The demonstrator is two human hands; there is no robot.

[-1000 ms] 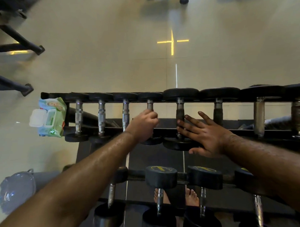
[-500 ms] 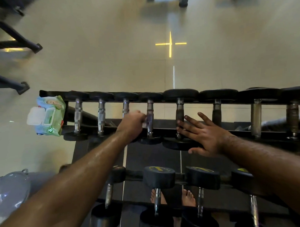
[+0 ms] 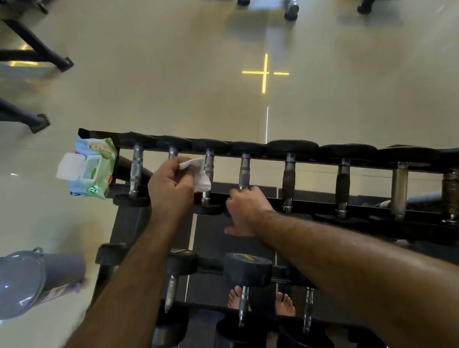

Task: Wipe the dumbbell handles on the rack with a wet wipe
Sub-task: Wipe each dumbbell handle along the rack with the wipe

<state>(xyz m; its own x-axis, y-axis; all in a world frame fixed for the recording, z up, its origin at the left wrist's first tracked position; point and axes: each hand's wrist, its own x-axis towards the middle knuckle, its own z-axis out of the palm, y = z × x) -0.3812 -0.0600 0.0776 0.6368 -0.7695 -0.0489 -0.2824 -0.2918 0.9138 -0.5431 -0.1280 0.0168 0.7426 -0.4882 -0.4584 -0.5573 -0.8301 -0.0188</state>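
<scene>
The left hand (image 3: 169, 186) pinches a white wet wipe (image 3: 197, 175) against a handle (image 3: 208, 172) near the top row's left end. The right hand (image 3: 244, 209) curls its fingers on the next dumbbell's (image 3: 244, 173) near end. Which handles are already clean cannot be told; the lower row looks untouched.

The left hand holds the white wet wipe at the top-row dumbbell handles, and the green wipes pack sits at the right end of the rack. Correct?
Not quite. The head view shows the green and blue wipes pack at the left end of the black dumbbell rack, not the right. The left hand does hold the white wet wipe at the top-row handles.
</scene>
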